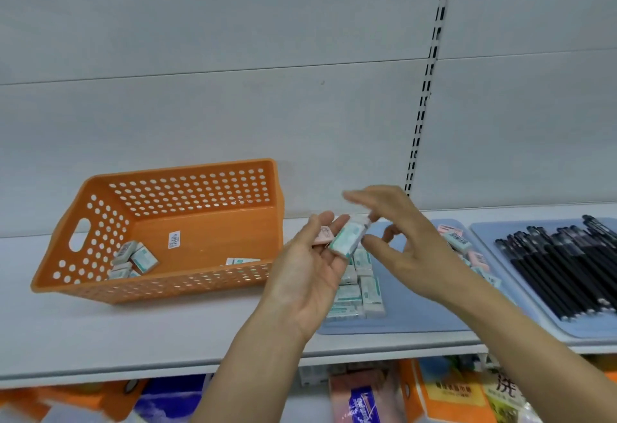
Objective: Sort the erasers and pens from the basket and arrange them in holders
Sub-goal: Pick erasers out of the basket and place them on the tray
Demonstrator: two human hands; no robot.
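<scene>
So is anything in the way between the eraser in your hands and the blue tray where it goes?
Nothing visible blocks it. The green-and-white eraser lies on the left hand fingers, with the right hand reaching for it. The blue tray lies directly below, its middle strip bare between two rows of erasers.

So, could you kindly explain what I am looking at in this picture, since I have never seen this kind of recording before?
There is no machine: a person wears a camera on the head, looking down at both hands over a white shelf. The left hand lies palm up, carrying a green-and-white eraser and a pink eraser. The right hand reaches for the green one, fingers blurred. The orange basket holds a few erasers. One blue tray holds sorted erasers, another black pens.
</scene>
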